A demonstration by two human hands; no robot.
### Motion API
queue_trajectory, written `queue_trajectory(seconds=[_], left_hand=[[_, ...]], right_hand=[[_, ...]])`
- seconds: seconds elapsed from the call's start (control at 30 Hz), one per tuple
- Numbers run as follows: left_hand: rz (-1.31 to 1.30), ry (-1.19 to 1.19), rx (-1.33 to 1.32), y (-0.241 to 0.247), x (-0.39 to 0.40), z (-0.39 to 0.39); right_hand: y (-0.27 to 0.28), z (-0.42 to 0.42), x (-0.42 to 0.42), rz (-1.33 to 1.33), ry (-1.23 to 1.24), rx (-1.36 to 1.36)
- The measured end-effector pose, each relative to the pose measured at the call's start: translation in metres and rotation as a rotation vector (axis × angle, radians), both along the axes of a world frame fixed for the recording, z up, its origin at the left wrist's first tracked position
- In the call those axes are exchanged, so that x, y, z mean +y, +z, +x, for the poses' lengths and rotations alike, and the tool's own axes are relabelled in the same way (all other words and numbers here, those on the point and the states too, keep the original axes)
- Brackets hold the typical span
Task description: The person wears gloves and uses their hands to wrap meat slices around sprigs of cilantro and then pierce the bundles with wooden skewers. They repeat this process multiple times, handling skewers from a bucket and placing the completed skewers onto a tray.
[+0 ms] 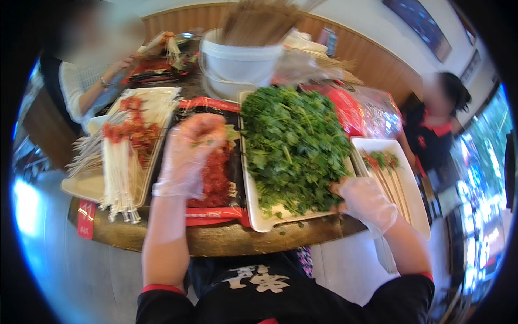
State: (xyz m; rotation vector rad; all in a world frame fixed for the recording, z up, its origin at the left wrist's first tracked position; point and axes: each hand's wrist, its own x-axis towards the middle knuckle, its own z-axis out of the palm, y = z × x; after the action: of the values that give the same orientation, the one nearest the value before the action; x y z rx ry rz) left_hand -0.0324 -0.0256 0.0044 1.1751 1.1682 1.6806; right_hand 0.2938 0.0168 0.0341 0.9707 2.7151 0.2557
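My left hand [196, 141], in a clear plastic glove, is curled above a red and black tray liner of raw red meat [214, 178]; bits of green show at its fingers, but blur hides what it holds. My gloved right hand [364, 200] has its fingertips at the lower right edge of a heap of cilantro [293, 146] in a white tray [255, 220]. To the right, skewers [384, 184] topped with meat and greens lie in a narrow white tray [419, 202]. At the left, enoki mushrooms [121, 178] with red meat pieces and bare skewers lie on another white tray [81, 188].
A white bucket [243, 65] full of wooden skewers [259, 24] stands at the back. Plastic packages [368, 109] lie behind the cilantro. One person [87, 89] works at the back left; another person [431, 129] is at the right. The table's rounded edge [243, 239] is nearest me.
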Motion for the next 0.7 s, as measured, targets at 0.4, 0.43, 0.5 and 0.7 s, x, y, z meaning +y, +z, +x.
queue_trajectory(seconds=[0.4,0.43,0.5,0.7], left_hand=[[0.114,-0.089,-0.01,-0.012,0.007,-0.006],[0.133,-0.08,0.022,-0.011,0.007,-0.008],[0.128,-0.045,0.102,-0.01,0.005,-0.01],[0.076,0.124,0.586,-0.004,0.004,-0.027]], right_hand=[[-0.007,-0.002,0.007,0.052,0.048,-0.003],[-0.009,-0.001,0.007,0.054,0.051,-0.017],[-0.011,0.001,0.007,0.056,0.044,-0.048],[-0.006,-0.002,-0.001,0.082,-0.053,0.018]])
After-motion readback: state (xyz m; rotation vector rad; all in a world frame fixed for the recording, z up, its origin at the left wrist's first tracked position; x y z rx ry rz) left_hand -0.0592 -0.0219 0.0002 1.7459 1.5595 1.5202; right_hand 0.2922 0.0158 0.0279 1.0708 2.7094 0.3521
